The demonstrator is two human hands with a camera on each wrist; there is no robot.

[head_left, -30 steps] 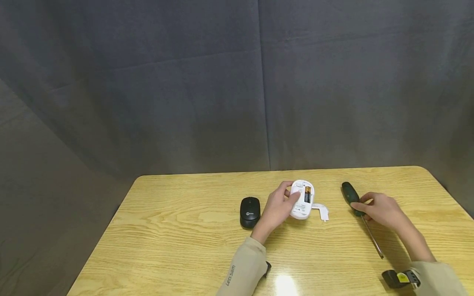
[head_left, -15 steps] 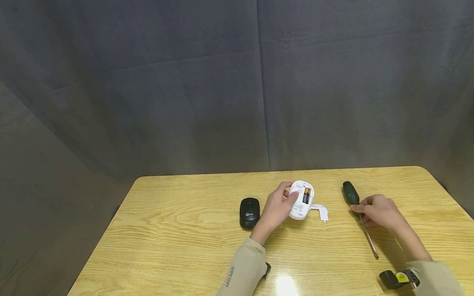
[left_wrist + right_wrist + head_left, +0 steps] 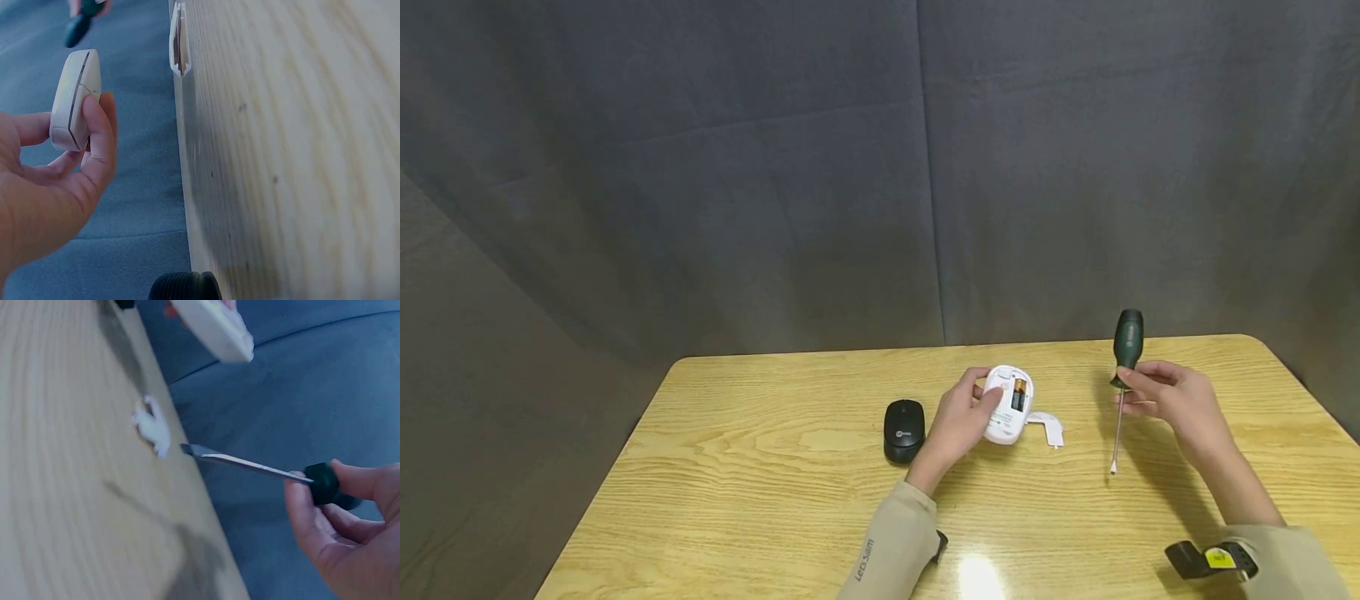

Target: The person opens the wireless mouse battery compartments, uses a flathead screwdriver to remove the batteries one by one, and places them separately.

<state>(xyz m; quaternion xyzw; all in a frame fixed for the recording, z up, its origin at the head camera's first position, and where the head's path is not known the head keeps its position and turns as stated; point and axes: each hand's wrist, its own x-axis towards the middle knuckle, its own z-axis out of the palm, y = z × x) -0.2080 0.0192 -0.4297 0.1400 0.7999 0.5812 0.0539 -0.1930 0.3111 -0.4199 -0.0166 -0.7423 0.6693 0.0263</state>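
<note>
My left hand (image 3: pixel 961 417) grips a white computer mouse (image 3: pixel 1004 423) by its sides, underside facing me, thumb on the base. Its battery bay is uncovered, and batteries (image 3: pixel 1018 395) with dark and copper-coloured ends sit inside. Just right of the mouse, the white battery cover (image 3: pixel 1051 431) lies on the table. In my right hand (image 3: pixel 1183 408) a flat-blade screwdriver is pinched near the lower end of its dark green handle (image 3: pixel 1128 337). Its metal shaft (image 3: pixel 250 465) points down toward the table, and the tip hangs above the surface in the right wrist view.
A black computer mouse (image 3: pixel 905 432) stands on the wooden table (image 3: pixel 760 467), left of my left forearm. Behind the table's far edge hangs a grey curtain (image 3: pixel 805 183). Each wrist wears a strapped device, the right one (image 3: pixel 1210 560) with a yellow label.
My right hand has lifted the screwdriver from the table and swung it closer to upright, with its handle raised. My left hand and the white mouse have barely shifted.
</note>
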